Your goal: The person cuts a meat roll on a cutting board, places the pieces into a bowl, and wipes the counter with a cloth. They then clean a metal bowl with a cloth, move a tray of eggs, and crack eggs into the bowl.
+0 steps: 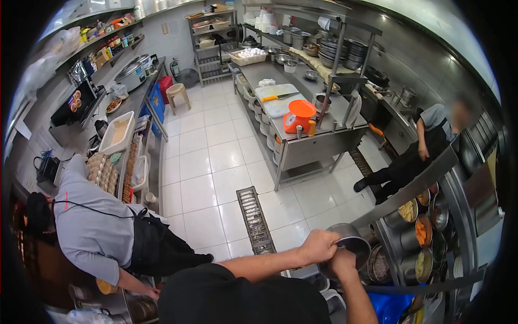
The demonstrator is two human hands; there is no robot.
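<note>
A deep metal pot point(358, 244) is at the lower right of the head view, its open mouth facing up toward me. My left hand point(319, 246) is closed at the pot's near rim, its forearm reaching across from the left. Right beside it, my right hand point(343, 261) also grips the pot at that rim, fingers curled. The hands nearly meet there and hide part of the pot's edge. Metal containers of food, one with pale pinkish pieces point(381, 265), stand just to the right of the pot.
A rack holds several food pots, including orange pieces point(422, 231). A blue tub point(389, 308) sits below. One person point(102, 216) bends at the left counter; another point(431, 140) stands far right. The central steel table point(318, 141) bears an orange scale point(298, 116) and a knife point(280, 96).
</note>
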